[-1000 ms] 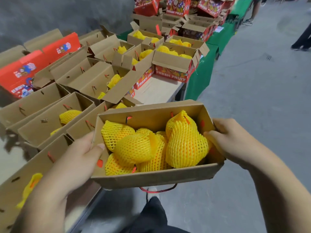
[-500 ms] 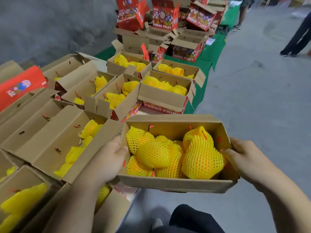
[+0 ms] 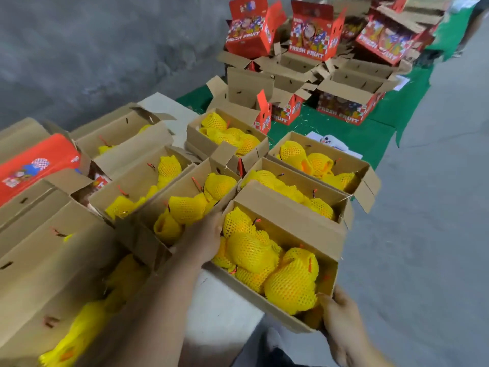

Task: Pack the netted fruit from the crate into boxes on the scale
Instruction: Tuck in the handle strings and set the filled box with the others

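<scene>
I hold an open cardboard box filled with several fruits in yellow foam netting. My left hand grips its far left end, thumb over the rim. My right hand grips the near right corner from below. The box hangs over the white table's front edge, tilted, beside a row of other open boxes of netted fruit. No scale or crate is in view.
Many open boxes with yellow netted fruit crowd the table. Red "Fresh Fruit" cartons pile up on a green cloth at the back. A white phone lies there. Grey floor stretches to the right.
I have carried the box forward and left, to the table edge beside the row of filled boxes. Both hands keep their grip; the view has swung further along the table.
</scene>
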Action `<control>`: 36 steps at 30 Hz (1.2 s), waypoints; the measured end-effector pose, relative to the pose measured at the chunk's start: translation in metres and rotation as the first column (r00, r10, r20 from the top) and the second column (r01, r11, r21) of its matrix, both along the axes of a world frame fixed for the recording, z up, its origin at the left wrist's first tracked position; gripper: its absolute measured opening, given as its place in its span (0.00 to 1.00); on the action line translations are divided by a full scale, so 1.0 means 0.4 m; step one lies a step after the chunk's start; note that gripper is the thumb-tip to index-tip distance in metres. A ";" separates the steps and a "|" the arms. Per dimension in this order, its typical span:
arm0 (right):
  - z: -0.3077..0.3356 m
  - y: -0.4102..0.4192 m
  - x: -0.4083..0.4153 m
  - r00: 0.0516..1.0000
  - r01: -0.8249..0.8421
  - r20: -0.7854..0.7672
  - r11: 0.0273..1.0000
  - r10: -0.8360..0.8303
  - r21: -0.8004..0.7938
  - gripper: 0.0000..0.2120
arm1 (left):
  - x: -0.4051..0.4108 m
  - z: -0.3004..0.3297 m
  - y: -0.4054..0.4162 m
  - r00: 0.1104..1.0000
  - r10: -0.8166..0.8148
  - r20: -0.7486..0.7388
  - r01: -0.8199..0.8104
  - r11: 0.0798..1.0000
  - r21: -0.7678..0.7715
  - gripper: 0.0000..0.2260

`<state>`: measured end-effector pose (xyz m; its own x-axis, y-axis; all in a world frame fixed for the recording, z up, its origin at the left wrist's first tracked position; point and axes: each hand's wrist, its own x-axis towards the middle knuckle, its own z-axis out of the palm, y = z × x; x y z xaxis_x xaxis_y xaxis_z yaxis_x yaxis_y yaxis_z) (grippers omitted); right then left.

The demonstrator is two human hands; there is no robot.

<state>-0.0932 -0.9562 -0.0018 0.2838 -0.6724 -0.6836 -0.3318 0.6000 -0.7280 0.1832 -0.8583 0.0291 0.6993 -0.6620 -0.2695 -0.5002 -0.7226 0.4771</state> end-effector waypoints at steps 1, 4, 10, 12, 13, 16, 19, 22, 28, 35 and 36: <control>-0.010 -0.013 0.031 1.000 0.020 0.010 1.000 -0.020 0.010 0.09 | -0.009 -0.033 -0.021 0.996 0.091 -0.013 -0.092 0.992 -0.091 0.21; -0.003 -0.039 0.104 1.000 -0.020 -0.015 0.999 0.021 0.025 0.11 | -0.064 -0.121 -0.042 0.928 0.368 -0.064 -0.358 0.830 -0.428 0.23; 0.039 -0.105 0.115 0.996 -0.091 0.010 0.977 0.091 0.193 0.17 | -0.056 -0.169 -0.056 0.880 0.453 -0.144 -0.457 0.723 -0.518 0.21; 0.058 -0.106 0.138 0.998 -0.054 0.029 0.996 0.052 0.066 0.27 | -0.060 -0.168 -0.058 0.877 0.474 -0.077 -0.452 0.761 -0.465 0.21; 0.073 -0.098 0.156 0.996 -0.083 0.016 0.995 0.084 -0.054 0.33 | -0.063 -0.166 -0.058 0.874 0.485 -0.031 -0.451 0.785 -0.425 0.21; 0.133 -0.054 0.203 0.953 -0.303 -0.100 0.891 0.287 -0.338 0.48 | -0.082 -0.152 -0.049 0.839 0.544 0.024 -0.516 0.809 -0.283 0.24; 0.152 -0.026 0.256 0.820 -0.531 -0.081 0.701 0.567 -0.476 0.43 | -0.133 -0.136 -0.006 0.848 0.526 0.063 -0.489 0.824 -0.287 0.26; 0.131 0.004 0.296 0.631 -0.722 -0.111 0.528 0.768 -0.447 0.31 | -0.149 -0.131 0.084 0.901 0.429 0.070 -0.362 0.829 -0.427 0.18; 0.097 0.091 0.353 0.451 -0.717 -0.132 0.271 0.883 -0.643 0.18 | -0.147 -0.057 0.141 0.898 0.440 -0.006 -0.344 0.694 -0.632 0.16; 0.099 0.138 0.462 0.448 -0.536 -0.119 0.160 0.886 -0.829 0.10 | -0.127 0.034 0.210 0.933 0.353 0.069 -0.242 0.757 -0.606 0.13; 0.103 0.159 0.466 0.440 -0.530 -0.109 0.159 0.892 -0.833 0.12 | -0.125 0.029 0.257 0.908 0.402 0.117 -0.265 0.767 -0.584 0.12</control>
